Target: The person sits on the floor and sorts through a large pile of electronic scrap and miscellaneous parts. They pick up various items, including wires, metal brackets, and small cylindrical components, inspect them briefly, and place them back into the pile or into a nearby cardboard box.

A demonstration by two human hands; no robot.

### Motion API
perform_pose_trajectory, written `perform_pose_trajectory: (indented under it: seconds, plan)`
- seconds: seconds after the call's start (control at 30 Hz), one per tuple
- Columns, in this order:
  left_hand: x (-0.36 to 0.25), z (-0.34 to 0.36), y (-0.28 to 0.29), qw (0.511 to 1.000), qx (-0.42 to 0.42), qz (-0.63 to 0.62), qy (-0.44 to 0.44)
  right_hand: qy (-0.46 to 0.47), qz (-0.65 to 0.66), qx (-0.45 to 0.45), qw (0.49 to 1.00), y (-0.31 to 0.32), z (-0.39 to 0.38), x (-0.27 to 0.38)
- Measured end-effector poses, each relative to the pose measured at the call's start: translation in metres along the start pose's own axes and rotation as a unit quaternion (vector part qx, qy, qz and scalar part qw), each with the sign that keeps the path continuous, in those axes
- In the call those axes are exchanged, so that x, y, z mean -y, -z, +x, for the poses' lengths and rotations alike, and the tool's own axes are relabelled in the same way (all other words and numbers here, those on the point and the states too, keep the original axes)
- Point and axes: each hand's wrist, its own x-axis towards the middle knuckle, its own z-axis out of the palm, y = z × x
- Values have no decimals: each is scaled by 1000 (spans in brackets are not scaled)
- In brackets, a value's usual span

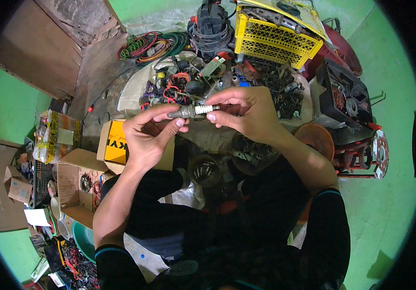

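Observation:
A spark plug (194,111) with a white ribbed insulator and a dull metal body lies level between my two hands. My left hand (151,131) pinches its metal end between thumb and fingers. At the other end, the fingertips of my right hand (244,112) close on the terminal tip beside the white part. Below the hands, a round container (204,181) near my legs holds several similar plugs. Right of it sits a dark bowl (251,166) of small metal parts.
Loose parts and wires cover a pale sack (133,89) ahead. Behind it stand coiled hoses (174,44), a pressure-washer-like machine (211,31) and a yellow crate (275,41). Cardboard boxes (75,164) crowd the left; a black toolbox (331,79) and red stool-like frame (362,157) stand right.

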Motion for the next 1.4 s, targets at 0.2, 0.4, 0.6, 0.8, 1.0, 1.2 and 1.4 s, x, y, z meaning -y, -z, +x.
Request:
perform_pose_trajectory:
  seconds: [0.2,0.4,0.6,0.8,1.0,1.2,1.4]
  plan:
    - [-3,-1,-1,1000,-5,9,17,29,3,-2,1000,0,0,-4]
    - [-5,-1,-3,999,-6,12,32,34,11,-1,999,1,0,-7]
    - [-1,-1,2,999,5,4,37,10,27,1,1000,1,0,-2]
    - [3,-2,4,999,11,-15,35,-14,36,6,999,0,-1,2]
    - [0,-2,3,999,3,-3,34,4,30,11,999,1,-2,-2]
    - [-2,-2,2,999,-5,8,38,10,24,2,1000,1,-3,-2]
    - [1,-2,2,999,-10,11,29,18,34,-6,999,0,-2,-2]
